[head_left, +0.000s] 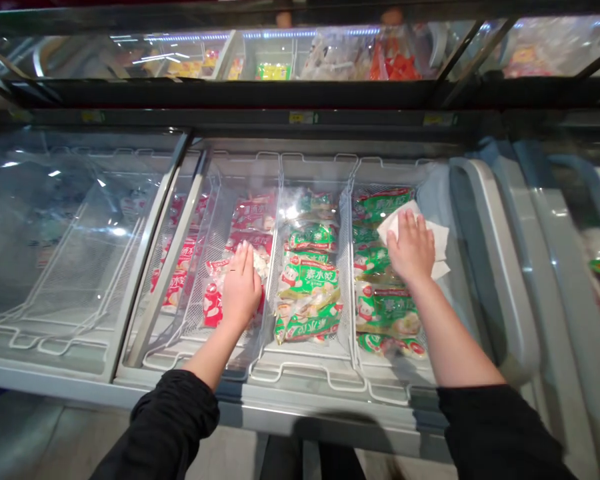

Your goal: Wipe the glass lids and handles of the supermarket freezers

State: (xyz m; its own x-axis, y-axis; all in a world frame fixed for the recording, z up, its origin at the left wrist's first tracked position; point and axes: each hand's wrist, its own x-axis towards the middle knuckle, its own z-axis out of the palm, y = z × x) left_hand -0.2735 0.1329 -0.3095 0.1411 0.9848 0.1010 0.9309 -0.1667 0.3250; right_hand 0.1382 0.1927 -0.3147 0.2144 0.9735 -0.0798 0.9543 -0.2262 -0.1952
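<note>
My left hand point(243, 287) lies flat with straight fingers on the clear glass lid point(313, 157) of a chest freezer, above red dumpling bags point(253, 212). Under my right hand point(413, 247) is a folded white wiping cloth point(437, 239), held against the glass by the palm and fingers. Its corners stick out to the right and at the upper left of the hand; whether it is paper or fabric I cannot tell. Below the glass, green dumpling bags point(310, 273) fill the middle basket, and more green bags point(387, 307) lie beneath my right hand.
White wire dividers point(351, 267) separate the baskets. A thick grey curved frame point(500, 253) borders the lid on the right. To the left, a metal lid edge point(153, 260) meets another glass section. A mirrored panel point(275, 53) runs along the back, above price tags point(303, 118).
</note>
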